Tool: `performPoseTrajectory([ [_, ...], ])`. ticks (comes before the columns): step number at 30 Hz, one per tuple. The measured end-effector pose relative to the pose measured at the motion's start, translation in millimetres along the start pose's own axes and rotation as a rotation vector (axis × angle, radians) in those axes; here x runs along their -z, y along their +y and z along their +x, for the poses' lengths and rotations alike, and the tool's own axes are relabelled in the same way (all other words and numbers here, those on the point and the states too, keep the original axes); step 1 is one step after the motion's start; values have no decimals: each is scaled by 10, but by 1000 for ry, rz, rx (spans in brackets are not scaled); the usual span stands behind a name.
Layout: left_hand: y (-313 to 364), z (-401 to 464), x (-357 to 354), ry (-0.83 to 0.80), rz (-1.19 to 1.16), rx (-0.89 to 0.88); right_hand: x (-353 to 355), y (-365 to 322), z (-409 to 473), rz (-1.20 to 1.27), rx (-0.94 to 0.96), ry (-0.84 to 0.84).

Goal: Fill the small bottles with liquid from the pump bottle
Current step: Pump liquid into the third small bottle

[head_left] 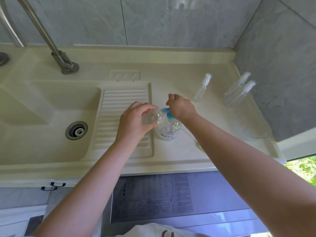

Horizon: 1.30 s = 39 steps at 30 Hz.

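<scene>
A clear pump bottle [168, 130] with a blue pump head [168, 113] stands on the cream counter [179, 151] beside the ribbed drainboard. My left hand [135, 120] grips a small clear bottle [152, 117], tilted, with its mouth at the blue spout. My right hand [181, 106] rests on top of the pump head, heel down, fingers curled; whether they hold anything is hidden. Three more small clear bottles with white caps stand further back: one [202, 88] in the middle right, two [237, 89] near the right wall.
A sink basin [42, 106] with a metal drain [76, 130] lies to the left, a metal faucet [56, 53] above it. Tiled walls close the back and right. A washing machine top [171, 194] sits below the counter's front edge.
</scene>
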<state>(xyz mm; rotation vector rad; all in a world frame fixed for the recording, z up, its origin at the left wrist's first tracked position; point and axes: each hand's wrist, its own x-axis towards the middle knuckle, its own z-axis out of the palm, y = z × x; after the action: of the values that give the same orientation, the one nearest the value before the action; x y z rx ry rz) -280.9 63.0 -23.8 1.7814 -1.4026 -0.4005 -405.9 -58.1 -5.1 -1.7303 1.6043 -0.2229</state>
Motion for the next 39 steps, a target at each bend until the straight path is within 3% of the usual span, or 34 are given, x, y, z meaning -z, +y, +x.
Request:
performPoseTrajectory([
  [4, 32, 10, 37, -2, 8, 13, 118, -65, -13, 15, -46, -141],
  [14, -3, 2, 12, -13, 30, -1, 23, -58, -69, 50, 1, 36],
  [22, 35, -6, 51, -6, 29, 8, 151, -100, -77, -44, 7, -162],
  [26, 44, -6, 47, -5, 33, 15, 100, -58, -101, -86, 54, -39],
  [31, 34, -14, 31, -13, 35, 19, 5, -2, -151, 2, 19, 92],
  [39, 66, -16, 79, -3, 22, 23, 278, 153, -353, 478, 117, -125],
])
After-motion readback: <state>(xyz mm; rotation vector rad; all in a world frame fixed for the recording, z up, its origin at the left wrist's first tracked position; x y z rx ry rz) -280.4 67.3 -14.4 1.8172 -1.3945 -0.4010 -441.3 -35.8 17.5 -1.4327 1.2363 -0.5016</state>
